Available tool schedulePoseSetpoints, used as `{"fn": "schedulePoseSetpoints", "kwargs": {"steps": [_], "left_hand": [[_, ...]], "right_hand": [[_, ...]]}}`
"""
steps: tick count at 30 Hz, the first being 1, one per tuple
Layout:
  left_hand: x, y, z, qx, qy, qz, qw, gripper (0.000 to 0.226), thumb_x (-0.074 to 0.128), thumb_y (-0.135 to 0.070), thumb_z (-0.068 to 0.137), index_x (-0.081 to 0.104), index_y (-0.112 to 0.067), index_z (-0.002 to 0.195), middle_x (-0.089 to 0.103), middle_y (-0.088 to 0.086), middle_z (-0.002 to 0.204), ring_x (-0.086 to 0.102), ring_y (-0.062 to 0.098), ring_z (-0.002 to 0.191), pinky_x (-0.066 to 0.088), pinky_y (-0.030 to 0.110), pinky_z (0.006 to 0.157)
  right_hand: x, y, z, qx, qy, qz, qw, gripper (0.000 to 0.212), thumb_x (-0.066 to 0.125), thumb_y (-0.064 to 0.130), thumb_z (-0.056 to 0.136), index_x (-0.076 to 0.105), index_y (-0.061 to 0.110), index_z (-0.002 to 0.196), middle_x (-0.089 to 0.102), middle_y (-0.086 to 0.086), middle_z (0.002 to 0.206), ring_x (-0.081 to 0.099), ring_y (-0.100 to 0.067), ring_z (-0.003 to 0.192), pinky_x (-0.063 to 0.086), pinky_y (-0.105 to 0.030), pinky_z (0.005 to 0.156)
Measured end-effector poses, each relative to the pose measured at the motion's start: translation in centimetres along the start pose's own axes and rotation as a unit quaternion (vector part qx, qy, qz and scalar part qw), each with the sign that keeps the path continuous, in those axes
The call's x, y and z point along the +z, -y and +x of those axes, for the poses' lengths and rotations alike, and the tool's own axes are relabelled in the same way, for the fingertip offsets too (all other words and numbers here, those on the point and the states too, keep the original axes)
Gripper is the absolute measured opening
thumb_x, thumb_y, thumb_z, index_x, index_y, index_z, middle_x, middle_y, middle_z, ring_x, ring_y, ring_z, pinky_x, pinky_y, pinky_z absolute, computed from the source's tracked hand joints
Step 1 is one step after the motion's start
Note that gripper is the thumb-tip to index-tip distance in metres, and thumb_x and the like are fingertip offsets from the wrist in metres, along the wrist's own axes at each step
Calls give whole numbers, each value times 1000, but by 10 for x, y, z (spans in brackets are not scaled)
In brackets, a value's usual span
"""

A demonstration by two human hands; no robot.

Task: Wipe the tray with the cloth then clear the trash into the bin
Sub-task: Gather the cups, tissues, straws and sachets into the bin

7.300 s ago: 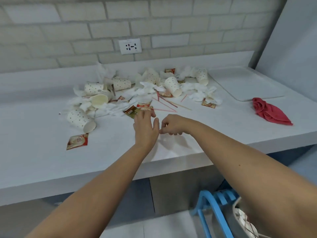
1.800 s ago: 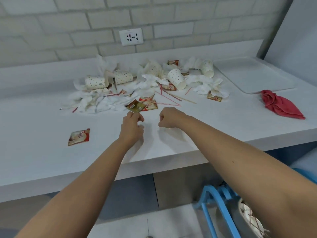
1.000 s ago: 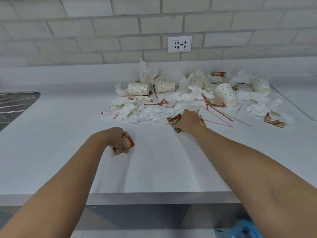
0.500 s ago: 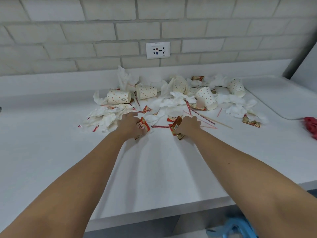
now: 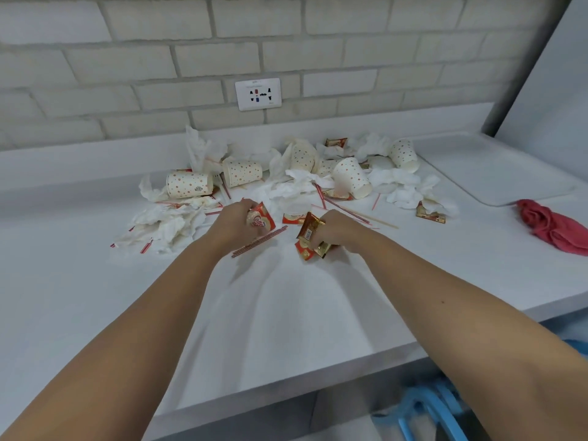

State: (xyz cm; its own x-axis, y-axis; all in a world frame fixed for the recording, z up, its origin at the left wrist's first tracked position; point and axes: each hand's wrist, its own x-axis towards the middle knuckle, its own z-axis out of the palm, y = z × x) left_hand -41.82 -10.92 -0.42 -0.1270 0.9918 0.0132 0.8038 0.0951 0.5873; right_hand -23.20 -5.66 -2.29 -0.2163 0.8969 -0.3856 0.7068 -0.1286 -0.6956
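L grip (image 5: 232, 222) holds red sachet (image 5: 262, 219); R grip (image 5: 339, 232) holds brown sachets (image 5: 309, 229).

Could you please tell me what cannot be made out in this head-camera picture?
- Bin: none shows in the head view; only a blue frame, cut off by the bottom edge.
- Right hand: how many sachets it grips, as its fingers cover them.
- Left hand: the full print on its red sachet, partly covered and blurred.
- Red cloth: its end, cut off by the right edge.
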Motion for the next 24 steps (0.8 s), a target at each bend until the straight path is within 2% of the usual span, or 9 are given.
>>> {"fn": "schedulePoseSetpoints", "kwargs": {"steps": [4, 6, 8, 11, 13, 18, 20, 22, 24], "left_hand": [[7, -22, -8, 11, -21, -1, 1000, 19, 64, -18, 86, 63, 0, 92, 59, 11, 84, 54, 26, 80, 37, 26, 57], [16, -37, -15, 25, -40, -24, 999, 16, 61, -19, 88, 60, -4, 88, 57, 8, 82, 53, 24, 78, 35, 25, 55], [29, -61, -22, 37, -58, -44, 997, 16, 59, -22, 91, 57, -7, 95, 53, 7, 92, 52, 22, 85, 38, 27, 59], [51, -96, -31, 75, -52, -67, 994, 27, 55, -26, 93, 54, -6, 111, 47, 7, 109, 51, 21, 95, 40, 29, 75], [67, -118, -39, 109, -26, -96, 989, 29, 54, -26, 94, 51, -8, 116, 50, 5, 110, 54, 21, 98, 42, 29, 79], [116, -181, -67, 175, 26, -152, 972, 14, 51, -21, 95, 49, -8, 101, 56, 0, 84, 51, 5, 67, 42, 14, 52], [138, -209, -79, 193, 49, -186, 962, 11, 48, -18, 96, 44, -10, 103, 54, -1, 86, 53, 5, 70, 48, 10, 58], [161, -232, -89, 196, 74, -183, 961, 19, 44, -18, 98, 39, -10, 114, 54, 2, 97, 56, 7, 71, 54, 25, 71], [187, -254, -101, 200, 108, -164, 960, 26, 41, -19, 99, 36, -10, 123, 54, 4, 103, 56, 8, 70, 53, 27, 68]], "right_hand": [[-29, -5, -30, -38, 38, 71, 996, 28, 72, -2, 76, 63, -1, 102, 68, -14, 95, 64, -23, 80, 55, -31, 75], [-44, -14, -45, -49, 44, 98, 993, 24, 71, -3, 77, 63, 1, 99, 67, -11, 88, 64, -21, 77, 55, -30, 74], [-59, -29, -59, -51, 31, 90, 994, 28, 71, -2, 77, 63, -2, 104, 67, -13, 90, 65, -22, 77, 56, -31, 75], [-81, -53, -79, -46, 11, 74, 996, 36, 73, 1, 76, 64, -6, 110, 69, -20, 103, 67, -28, 89, 55, -38, 86], [-97, -71, -94, -39, -5, 66, 997, 37, 74, 3, 76, 65, -6, 110, 69, -20, 104, 67, -28, 92, 54, -36, 85], [-144, -123, -141, -16, -37, 39, 998, 35, 74, 4, 75, 65, -5, 107, 69, -20, 103, 66, -27, 89, 55, -33, 78], [-159, -146, -161, -9, -62, 23, 998, 31, 74, 5, 76, 66, -5, 104, 69, -19, 98, 64, -23, 83, 54, -28, 71], [-169, -168, -176, 3, -83, 9, 996, 32, 73, 7, 76, 67, -7, 104, 70, -20, 98, 64, -23, 80, 53, -26, 66], [-177, -192, -192, 22, -97, -7, 995, 31, 73, 7, 76, 67, -8, 101, 70, -21, 97, 64, -22, 77, 52, -25, 63]]}}
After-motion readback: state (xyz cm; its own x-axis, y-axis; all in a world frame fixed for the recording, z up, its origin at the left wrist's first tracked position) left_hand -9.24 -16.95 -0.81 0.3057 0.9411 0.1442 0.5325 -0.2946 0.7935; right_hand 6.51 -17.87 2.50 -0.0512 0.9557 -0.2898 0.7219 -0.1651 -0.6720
